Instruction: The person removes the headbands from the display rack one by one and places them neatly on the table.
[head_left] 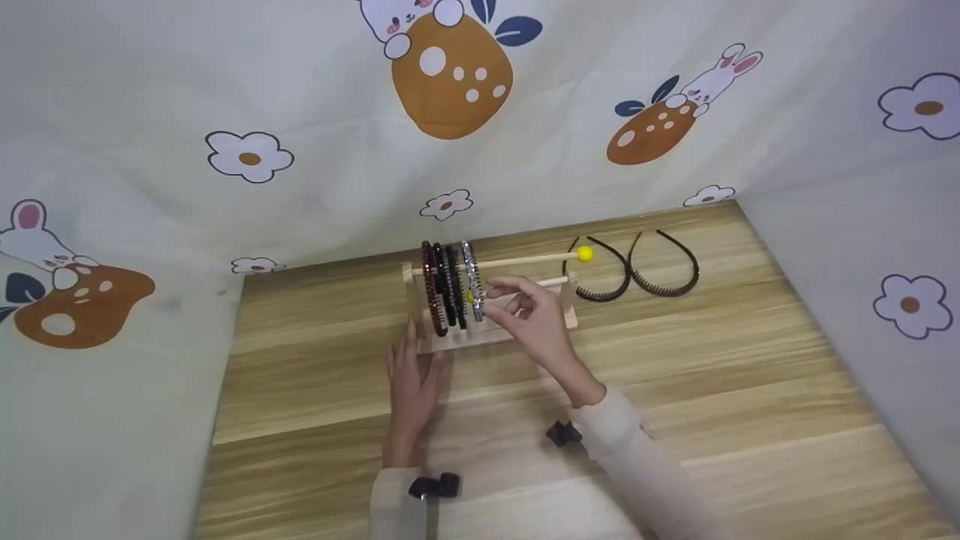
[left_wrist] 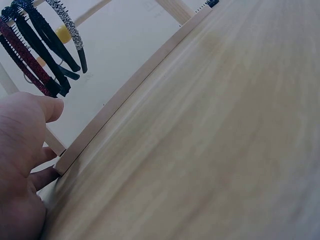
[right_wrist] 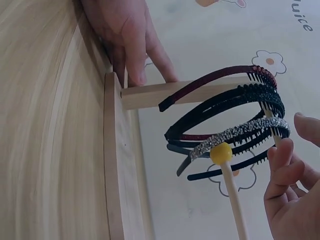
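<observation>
Several headbands hang side by side on a light wooden stand (head_left: 517, 262) with yellow ball tips. Outermost on the right is a glittery silver headband (right_wrist: 235, 131); black headbands (head_left: 454, 289) come beside it, and a dark red headband (head_left: 430, 289) is at the left. My right hand (head_left: 536, 322) is just right of the silver headband, fingers bent, with a gap between thumb and forefinger. In the right wrist view nothing shows held in it. My left hand (head_left: 411, 382) rests its extended fingers at the stand's left end, by the base corner (left_wrist: 62, 165).
Two dark toothed headbands (head_left: 664, 289) lie on the wood-grain table (head_left: 675, 390), right of the stand. A yellow ball (head_left: 584, 254) tips the rod that points right; another yellow ball (right_wrist: 221, 153) sits close to the silver headband. A printed cloth (head_left: 322, 210) rises behind.
</observation>
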